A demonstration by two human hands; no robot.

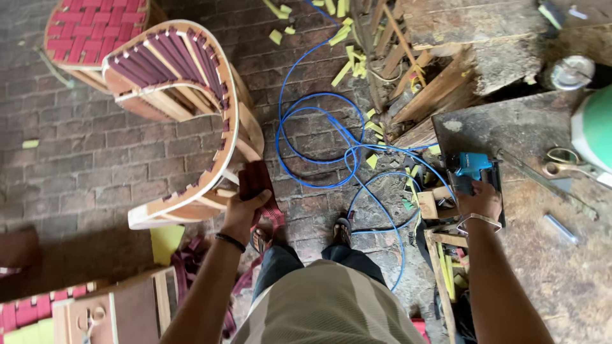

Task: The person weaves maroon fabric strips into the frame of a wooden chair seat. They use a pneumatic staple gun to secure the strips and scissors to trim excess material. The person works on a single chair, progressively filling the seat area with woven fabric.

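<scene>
My left hand grips a dark red webbing strap just below the curved wooden chair frame, which is laced with maroon straps. More of the strap trails down past my wrist toward the floor. My right hand rests on a blue pneumatic staple gun lying at the edge of a worn workbench, fingers wrapped over its handle. A blue air hose coils across the brick floor toward the gun.
A second chair frame with red webbing stands at upper left. Scissors and a green container lie on the bench. Wood offcuts, yellow foam scraps and loose webbing litter the floor. My sandalled feet stand between.
</scene>
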